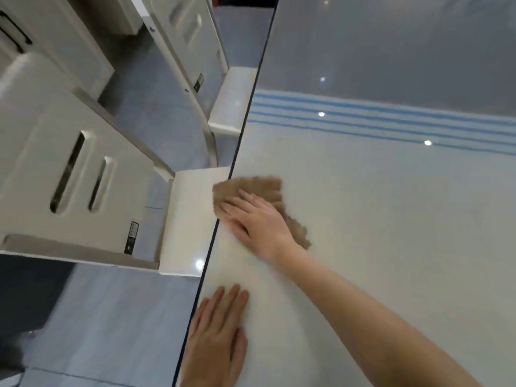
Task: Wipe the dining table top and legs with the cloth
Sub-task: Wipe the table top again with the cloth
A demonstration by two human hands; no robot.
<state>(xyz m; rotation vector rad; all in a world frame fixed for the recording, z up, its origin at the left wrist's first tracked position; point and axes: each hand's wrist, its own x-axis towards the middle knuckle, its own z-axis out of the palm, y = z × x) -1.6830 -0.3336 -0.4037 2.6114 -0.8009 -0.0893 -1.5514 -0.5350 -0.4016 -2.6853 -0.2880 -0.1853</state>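
The glossy white dining table top (377,219) fills the right side of the head view, and its dark left edge runs diagonally down the middle. A brown cloth (257,188) lies flat at that edge, one corner hanging just past it. My right hand (257,222) presses flat on the cloth with fingers spread, the arm reaching in from the lower right. My left hand (217,339) rests palm down on the bare top near the edge, closer to me, holding nothing. The table legs are hidden.
Two white chairs (83,174) (192,51) with slotted backs stand along the table's left side, seats tucked under the edge. A white cloth with blue stripes (391,118) lies across the table farther away. Blue-grey floor (106,317) shows at the lower left.
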